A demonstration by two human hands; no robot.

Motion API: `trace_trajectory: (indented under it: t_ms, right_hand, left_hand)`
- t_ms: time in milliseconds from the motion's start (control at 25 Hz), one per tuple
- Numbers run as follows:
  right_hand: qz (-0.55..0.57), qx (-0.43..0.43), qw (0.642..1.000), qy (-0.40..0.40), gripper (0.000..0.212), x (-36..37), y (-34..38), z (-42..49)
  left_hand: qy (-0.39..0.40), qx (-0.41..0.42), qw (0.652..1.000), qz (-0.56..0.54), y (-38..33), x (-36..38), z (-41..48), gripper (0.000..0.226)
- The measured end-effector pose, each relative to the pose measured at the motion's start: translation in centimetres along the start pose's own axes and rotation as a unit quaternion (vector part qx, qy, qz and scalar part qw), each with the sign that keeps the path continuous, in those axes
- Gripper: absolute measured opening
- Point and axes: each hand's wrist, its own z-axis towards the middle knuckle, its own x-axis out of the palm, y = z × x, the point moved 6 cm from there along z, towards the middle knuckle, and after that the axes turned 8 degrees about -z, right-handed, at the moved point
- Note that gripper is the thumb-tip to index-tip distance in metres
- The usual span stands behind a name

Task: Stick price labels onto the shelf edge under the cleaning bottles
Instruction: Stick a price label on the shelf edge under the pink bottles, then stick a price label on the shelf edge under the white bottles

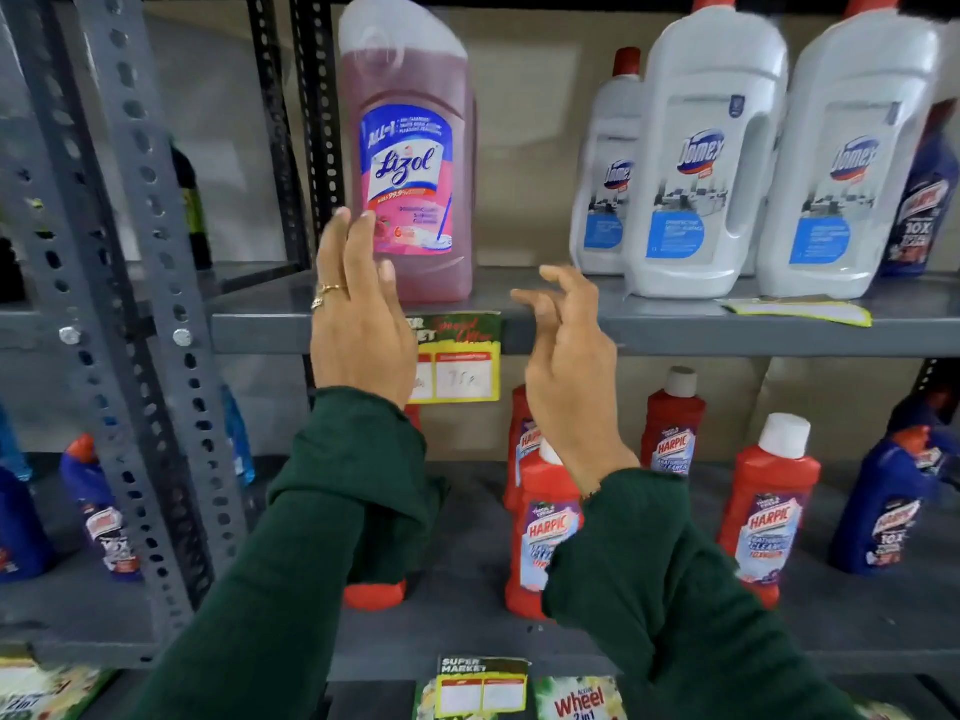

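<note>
Both hands are up in front of the grey shelf edge [675, 335], and both are empty. The left hand [358, 324] has its fingers spread open and pointing up. Its fingertips are right in front of the low corner of the pink Lizol bottle [413, 153]; they may be touching it, but I can't tell for sure. The right hand [566, 366] has loosely curled fingers, open, with nothing between them.

Between the two hands a price label [460, 358] hangs from the shelf edge, just under the pink bottle. The left hand covers its left side.

Off past the right fingers stand white Domex bottles [711, 158]. A second label [800, 310] lies flat on the shelf under them. Below the right wrist stand red Harpic bottles [774, 506]. Another label [480, 685] hangs on the lower shelf edge.
</note>
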Motion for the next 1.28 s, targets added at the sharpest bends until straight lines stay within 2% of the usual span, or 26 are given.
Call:
trace_trajectory:
  t_ms: [40,120,240,320,440,520,600,720,840,960,1040,1120,1200,1280]
  right_hand:
    - [0.021,0.005,1.0,-0.015,0.027,-1.7,-0.6,0.4]
    - [-0.014,-0.008,0.998,-0.055,0.022,-5.8,-2.5,1.5]
    - [-0.191,-0.001,0.98,-0.056,0.018,-12.2,-7.2,4.4]
    - [-0.286,0.066,0.956,-0.007,0.023,-15.6,-11.3,6.6]
    - [-0.344,0.183,0.913,0.123,0.051,-17.7,-16.3,8.3]
    - [-0.364,0.188,0.892,0.19,0.066,-17.3,-17.6,8.3]
    - [-0.356,0.182,0.894,0.203,0.07,-16.9,-17.8,8.3]
    - [-0.255,0.155,0.941,0.162,0.055,-17.1,-17.0,8.7]
    - [-0.103,0.161,0.979,0.073,0.052,-18.8,-16.9,8.3]
    - [0.026,0.21,0.974,0.079,0.045,-20.4,-17.7,7.4]
    - [0.028,0.191,0.975,0.11,0.03,-21.2,-17.7,7.0]
    - [0.009,0.154,0.979,0.132,0.021,-21.8,-17.2,6.7]
    - [-0.014,0.118,0.982,0.146,0.014,-21.8,-16.6,6.5]
    - [-0.039,0.077,0.984,0.153,0.005,-21.6,-16.1,6.1]
  left_hand:
    - [-0.011,0.026,0.999,0.016,-1.6,0.8,-0.1,0.035]
    - [-0.011,0.096,0.994,0.045,-5.3,3.6,-0.9,0.038]
    - [0.062,0.152,0.986,0.027,-11.1,9.6,-2.8,0.038]
    - [0.125,0.166,0.978,0.032,-14.1,13.8,-4.4,0.036]
    - [0.176,0.157,0.967,0.095,-16.2,18.2,-6.5,0.033]
    - [0.175,0.151,0.961,0.154,-16.2,19.3,-7.1,0.033]
    - [0.158,0.151,0.958,0.186,-16.0,19.4,-7.1,0.034]
    - [0.161,0.138,0.96,0.182,-16.0,19.3,-7.2,0.04]
    - [0.183,0.049,0.972,0.137,-16.1,19.0,-6.9,0.05]
    - [0.252,-0.037,0.966,0.042,-16.4,19.2,-6.0,0.059]
    - [0.291,-0.064,0.952,-0.074,-17.4,19.6,-5.6,0.052]
    - [0.293,-0.101,0.941,-0.139,-18.4,19.5,-5.5,0.038]
    - [0.289,-0.117,0.941,-0.132,-19.0,19.3,-5.6,0.022]
    - [0.294,-0.112,0.943,-0.108,-19.3,19.3,-5.8,0.016]
